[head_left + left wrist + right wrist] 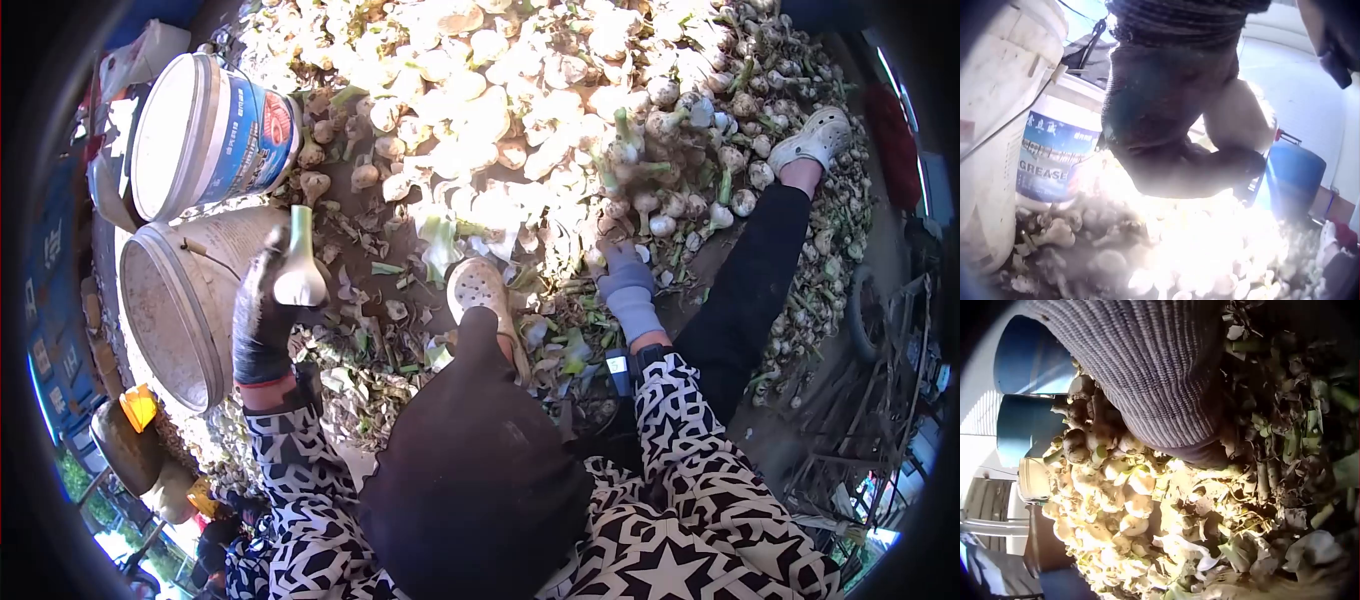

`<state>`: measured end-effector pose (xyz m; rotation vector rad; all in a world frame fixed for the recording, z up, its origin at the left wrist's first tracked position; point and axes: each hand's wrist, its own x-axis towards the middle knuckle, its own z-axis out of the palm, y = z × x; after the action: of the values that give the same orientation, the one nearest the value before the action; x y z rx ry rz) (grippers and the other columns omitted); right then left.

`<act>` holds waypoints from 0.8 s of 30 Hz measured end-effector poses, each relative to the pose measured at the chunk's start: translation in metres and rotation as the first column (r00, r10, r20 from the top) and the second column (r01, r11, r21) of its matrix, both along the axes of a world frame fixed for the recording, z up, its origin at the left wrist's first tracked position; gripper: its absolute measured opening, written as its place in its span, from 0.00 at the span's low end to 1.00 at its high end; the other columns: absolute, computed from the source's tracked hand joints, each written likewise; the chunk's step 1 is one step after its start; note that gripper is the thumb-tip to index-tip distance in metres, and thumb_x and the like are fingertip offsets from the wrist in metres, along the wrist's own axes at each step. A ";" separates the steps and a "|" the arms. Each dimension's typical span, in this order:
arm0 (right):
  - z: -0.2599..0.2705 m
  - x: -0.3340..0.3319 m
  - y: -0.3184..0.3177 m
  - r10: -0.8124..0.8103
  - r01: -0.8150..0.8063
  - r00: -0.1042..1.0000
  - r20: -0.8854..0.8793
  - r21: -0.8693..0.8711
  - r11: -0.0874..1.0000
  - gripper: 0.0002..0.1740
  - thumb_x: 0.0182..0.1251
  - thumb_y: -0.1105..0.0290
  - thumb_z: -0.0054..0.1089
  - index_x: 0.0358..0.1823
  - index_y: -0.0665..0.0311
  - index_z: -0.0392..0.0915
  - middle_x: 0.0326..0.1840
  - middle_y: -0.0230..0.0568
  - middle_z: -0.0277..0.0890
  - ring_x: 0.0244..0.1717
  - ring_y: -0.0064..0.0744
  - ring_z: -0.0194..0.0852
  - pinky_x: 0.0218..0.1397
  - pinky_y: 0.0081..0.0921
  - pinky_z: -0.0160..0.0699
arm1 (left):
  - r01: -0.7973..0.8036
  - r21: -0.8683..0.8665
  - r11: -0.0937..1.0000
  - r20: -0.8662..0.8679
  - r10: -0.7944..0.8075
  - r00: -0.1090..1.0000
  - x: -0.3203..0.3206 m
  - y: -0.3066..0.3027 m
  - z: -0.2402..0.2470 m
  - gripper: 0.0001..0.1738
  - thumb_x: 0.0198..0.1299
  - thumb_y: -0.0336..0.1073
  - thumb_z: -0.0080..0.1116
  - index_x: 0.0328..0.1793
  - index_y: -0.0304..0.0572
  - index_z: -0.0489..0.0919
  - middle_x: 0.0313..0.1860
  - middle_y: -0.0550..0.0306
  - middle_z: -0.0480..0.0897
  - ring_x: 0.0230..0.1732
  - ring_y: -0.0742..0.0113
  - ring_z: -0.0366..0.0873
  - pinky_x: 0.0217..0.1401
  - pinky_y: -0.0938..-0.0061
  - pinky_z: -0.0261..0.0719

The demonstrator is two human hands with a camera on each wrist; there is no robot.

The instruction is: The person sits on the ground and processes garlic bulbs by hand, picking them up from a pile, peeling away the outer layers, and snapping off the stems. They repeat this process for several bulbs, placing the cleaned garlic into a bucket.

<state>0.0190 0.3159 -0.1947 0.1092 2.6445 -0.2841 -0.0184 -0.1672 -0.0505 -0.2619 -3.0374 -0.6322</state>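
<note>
A dark-gloved left hand grips a peeled white garlic bulb with its green stem upward, beside the buckets. In the left wrist view the curled fingers of the left hand hold the pale bulb. The grey-gloved right hand reaches down at the near edge of the garlic pile, right of the light clog. In the right wrist view the ribbed glove of the right hand covers its own fingertips; whether they hold anything cannot be seen.
A labelled white bucket stands at the left, with a dirty white bucket lying tilted nearer. Leaf scraps litter the ground around a light clog. Another clog rests among bulbs at the right, near a metal frame.
</note>
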 end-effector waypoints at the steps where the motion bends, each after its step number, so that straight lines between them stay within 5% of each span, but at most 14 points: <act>1: -0.011 0.000 0.004 -0.083 0.078 0.995 -0.060 -0.081 0.994 0.24 0.59 0.55 0.62 0.55 0.57 0.75 0.50 0.49 0.75 0.51 0.51 0.75 0.53 0.41 0.74 | -0.147 0.778 0.610 0.272 -0.116 0.955 -0.028 -0.024 0.022 0.34 0.61 0.52 0.56 0.62 0.30 0.71 0.55 0.42 0.79 0.51 0.51 0.80 0.56 0.60 0.78; 2: -0.023 -0.005 0.005 -0.169 0.147 0.979 -0.114 -0.175 0.974 0.21 0.59 0.58 0.63 0.52 0.59 0.79 0.47 0.48 0.77 0.50 0.50 0.75 0.53 0.38 0.74 | -0.408 0.886 -0.221 0.304 -0.387 0.870 -0.057 -0.050 0.045 0.39 0.61 0.57 0.54 0.64 0.28 0.69 0.59 0.37 0.76 0.54 0.48 0.79 0.59 0.56 0.77; 4: -0.027 -0.010 0.001 -0.296 0.235 0.953 -0.062 -0.464 0.854 0.16 0.59 0.58 0.66 0.43 0.60 0.82 0.39 0.46 0.82 0.36 0.41 0.79 0.45 0.32 0.77 | -0.256 0.892 -0.374 0.281 0.015 0.959 -0.087 -0.047 0.091 0.50 0.60 0.66 0.49 0.71 0.26 0.57 0.66 0.28 0.67 0.64 0.39 0.71 0.64 0.50 0.72; 5: -0.008 -0.016 -0.013 -0.392 0.366 0.916 0.086 -0.580 0.728 0.15 0.59 0.60 0.67 0.41 0.63 0.82 0.34 0.42 0.82 0.32 0.33 0.77 0.41 0.27 0.76 | -0.212 0.926 -0.314 0.234 0.034 0.972 -0.090 -0.061 0.086 0.49 0.61 0.65 0.49 0.70 0.23 0.58 0.71 0.28 0.60 0.68 0.44 0.66 0.72 0.52 0.64; 6: 0.012 -0.025 -0.030 -0.454 0.491 0.857 0.244 -0.654 0.575 0.14 0.59 0.62 0.68 0.38 0.65 0.83 0.30 0.38 0.83 0.28 0.26 0.75 0.37 0.23 0.76 | -0.280 0.932 -0.232 0.344 0.315 0.884 -0.088 -0.021 0.091 0.49 0.63 0.66 0.45 0.72 0.25 0.55 0.70 0.30 0.62 0.68 0.45 0.67 0.73 0.52 0.63; 7: 0.025 -0.031 -0.041 -0.381 0.457 0.876 0.294 -0.755 0.469 0.12 0.60 0.65 0.69 0.39 0.66 0.83 0.30 0.32 0.82 0.29 0.15 0.72 0.35 0.19 0.74 | -0.302 0.942 -0.146 0.332 0.289 0.898 -0.084 -0.002 0.073 0.51 0.60 0.67 0.50 0.71 0.26 0.56 0.65 0.28 0.68 0.63 0.40 0.72 0.66 0.48 0.71; 8: 0.050 -0.040 -0.062 -0.375 0.460 0.874 0.309 -0.776 0.433 0.11 0.61 0.66 0.69 0.39 0.65 0.83 0.31 0.31 0.82 0.29 0.15 0.72 0.35 0.17 0.73 | -0.401 0.909 0.112 0.362 0.260 0.895 -0.077 0.041 0.055 0.50 0.59 0.67 0.53 0.73 0.33 0.57 0.64 0.33 0.70 0.62 0.44 0.72 0.64 0.52 0.73; 11: 0.100 -0.062 -0.095 -0.205 0.492 0.867 0.454 -0.845 0.211 0.12 0.61 0.66 0.69 0.42 0.65 0.82 0.33 0.30 0.82 0.31 0.13 0.73 0.35 0.13 0.73 | -0.154 0.756 0.636 0.378 -0.231 0.897 -0.028 0.152 0.020 0.47 0.53 0.42 0.70 0.76 0.44 0.56 0.70 0.47 0.66 0.65 0.56 0.70 0.62 0.65 0.73; 12: 0.108 -0.068 -0.103 -0.127 0.521 0.852 0.508 -0.849 0.093 0.14 0.62 0.66 0.68 0.44 0.65 0.81 0.34 0.30 0.81 0.33 0.13 0.74 0.36 0.13 0.74 | -0.037 0.741 0.670 0.306 -0.288 0.907 -0.020 0.167 0.011 0.46 0.50 0.48 0.73 0.73 0.42 0.63 0.63 0.48 0.73 0.61 0.62 0.73 0.62 0.67 0.73; 13: 0.110 -0.068 -0.108 -0.118 0.517 0.855 0.506 -0.850 0.102 0.14 0.62 0.66 0.68 0.44 0.65 0.81 0.34 0.30 0.81 0.33 0.13 0.74 0.36 0.13 0.74 | -0.055 0.729 0.683 0.326 -0.275 0.904 -0.013 0.175 0.006 0.43 0.47 0.31 0.74 0.70 0.40 0.66 0.64 0.49 0.72 0.64 0.64 0.70 0.65 0.69 0.69; 15: 0.116 -0.070 -0.117 -0.077 0.425 0.887 0.454 -0.872 -0.242 0.15 0.64 0.65 0.66 0.47 0.66 0.79 0.36 0.30 0.80 0.34 0.13 0.75 0.38 0.13 0.76 | -0.105 0.762 0.639 0.320 -0.232 0.918 -0.008 0.176 0.002 0.42 0.47 0.29 0.74 0.70 0.39 0.66 0.64 0.49 0.72 0.64 0.65 0.70 0.66 0.69 0.68; 19: 0.121 -0.063 -0.134 -0.206 0.160 0.967 0.153 -0.987 0.017 0.11 0.64 0.69 0.66 0.45 0.65 0.79 0.35 0.27 0.79 0.31 0.11 0.72 0.35 0.12 0.74 | -0.105 0.761 0.640 0.275 -0.170 0.946 -0.005 0.176 0.001 0.43 0.47 0.26 0.72 0.71 0.36 0.63 0.62 0.50 0.73 0.63 0.67 0.69 0.68 0.69 0.66; 22: 0.131 -0.063 -0.140 -0.241 0.283 0.934 0.264 -0.958 0.048 0.09 0.63 0.72 0.66 0.44 0.64 0.80 0.30 0.26 0.78 0.28 0.10 0.70 0.31 0.13 0.71 | -0.048 0.729 0.683 0.210 -0.157 0.965 0.002 0.177 0.001 0.46 0.49 0.22 0.69 0.74 0.37 0.58 0.61 0.50 0.73 0.61 0.67 0.70 0.65 0.70 0.68; 24: 0.139 -0.063 -0.138 -0.231 0.336 0.918 0.322 -0.941 0.026 0.07 0.65 0.72 0.64 0.43 0.63 0.80 0.27 0.24 0.77 0.26 0.10 0.67 0.27 0.13 0.68 | -0.197 0.764 0.614 0.349 -0.137 0.927 0.005 0.171 -0.001 0.41 0.57 0.27 0.63 0.75 0.37 0.56 0.61 0.50 0.73 0.56 0.67 0.74 0.58 0.72 0.73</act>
<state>-0.0445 0.1777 -0.0557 0.1800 1.6746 -2.1232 -0.0131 0.0041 -0.0511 -0.0423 -2.6528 -2.1397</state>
